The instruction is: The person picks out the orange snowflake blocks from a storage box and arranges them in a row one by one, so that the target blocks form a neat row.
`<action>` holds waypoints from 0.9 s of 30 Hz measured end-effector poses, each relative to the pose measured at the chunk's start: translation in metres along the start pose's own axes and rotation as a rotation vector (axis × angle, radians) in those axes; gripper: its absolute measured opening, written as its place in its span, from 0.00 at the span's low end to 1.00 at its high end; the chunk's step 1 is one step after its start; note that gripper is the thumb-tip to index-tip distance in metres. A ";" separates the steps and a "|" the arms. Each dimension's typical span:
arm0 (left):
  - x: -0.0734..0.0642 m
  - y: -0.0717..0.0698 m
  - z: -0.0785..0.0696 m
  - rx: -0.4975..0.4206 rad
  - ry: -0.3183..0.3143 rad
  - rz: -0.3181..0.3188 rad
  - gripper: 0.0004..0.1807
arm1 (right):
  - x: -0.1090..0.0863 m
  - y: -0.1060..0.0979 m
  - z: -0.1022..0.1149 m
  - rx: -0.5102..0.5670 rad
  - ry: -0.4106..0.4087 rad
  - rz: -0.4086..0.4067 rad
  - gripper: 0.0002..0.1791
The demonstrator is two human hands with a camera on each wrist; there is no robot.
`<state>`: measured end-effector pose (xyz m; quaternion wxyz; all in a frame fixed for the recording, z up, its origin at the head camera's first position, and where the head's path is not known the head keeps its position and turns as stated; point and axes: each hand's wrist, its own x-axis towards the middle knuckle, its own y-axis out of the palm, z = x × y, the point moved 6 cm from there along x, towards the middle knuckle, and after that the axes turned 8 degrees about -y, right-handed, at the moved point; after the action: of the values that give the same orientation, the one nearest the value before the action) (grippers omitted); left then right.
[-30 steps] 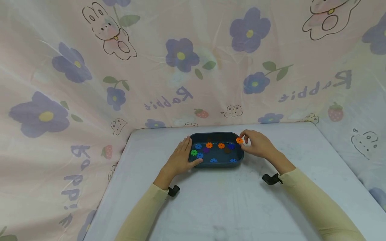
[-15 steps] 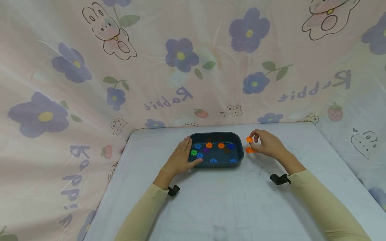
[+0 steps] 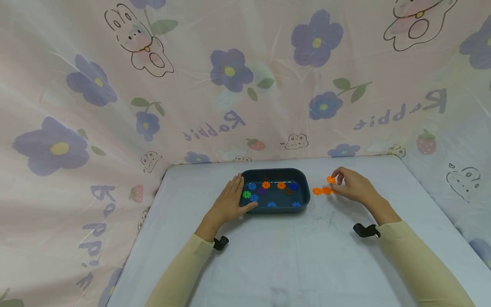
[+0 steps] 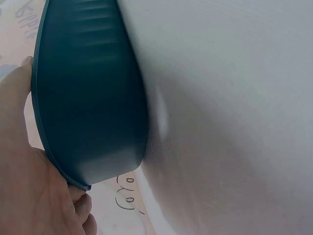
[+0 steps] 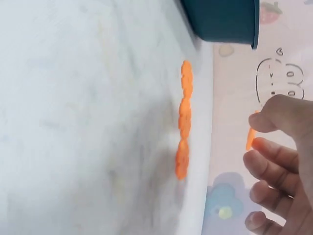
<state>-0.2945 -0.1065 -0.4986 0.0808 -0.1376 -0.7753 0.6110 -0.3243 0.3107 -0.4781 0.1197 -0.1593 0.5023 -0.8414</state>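
My left hand (image 3: 226, 202) rests against the left end of the dark teal tray (image 3: 278, 212), fingers straight along the rim and thumb at the front corner. In the left wrist view the tray wall (image 4: 93, 88) fills much of the left side. Thumb and forefinger of my right hand (image 3: 353, 186) pinch an orange flower-shaped plastic disc (image 3: 330, 180), seen edge-on in the right wrist view. It is raised above a row of three orange discs (image 5: 184, 117) lying on the white table, right of the tray.
Inside the tray lie two more orange discs (image 3: 281, 186), several blue discs (image 3: 271, 204), a green disc (image 3: 247, 194), a purple disc (image 3: 262, 192) and a brown disc (image 3: 289, 192). A patterned curtain (image 3: 268, 106) hangs behind the white table (image 3: 284, 256).
My right hand has moved right, away from the tray's right rim, carrying the orange disc. Orange discs on the table show more as the hand uncovers them. The left hand has stayed put.
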 end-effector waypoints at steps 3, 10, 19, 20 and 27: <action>0.000 0.000 0.000 0.001 0.001 -0.001 0.64 | -0.003 0.002 -0.008 -0.002 0.023 0.014 0.20; 0.001 0.000 0.001 0.004 -0.003 -0.001 0.64 | -0.007 0.003 -0.022 0.000 0.051 0.036 0.21; 0.000 -0.001 0.000 0.001 0.000 0.000 0.63 | -0.014 0.002 -0.036 -0.008 0.099 0.045 0.21; -0.001 -0.001 0.000 0.001 0.000 0.000 0.63 | -0.014 0.002 -0.037 -0.003 0.106 0.047 0.21; -0.001 -0.002 -0.001 0.000 0.005 -0.008 0.63 | -0.016 0.003 -0.043 0.026 0.128 0.072 0.20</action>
<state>-0.2937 -0.1063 -0.4964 0.0854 -0.1362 -0.7758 0.6102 -0.3260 0.3499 -0.5021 0.1194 -0.0855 0.5031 -0.8516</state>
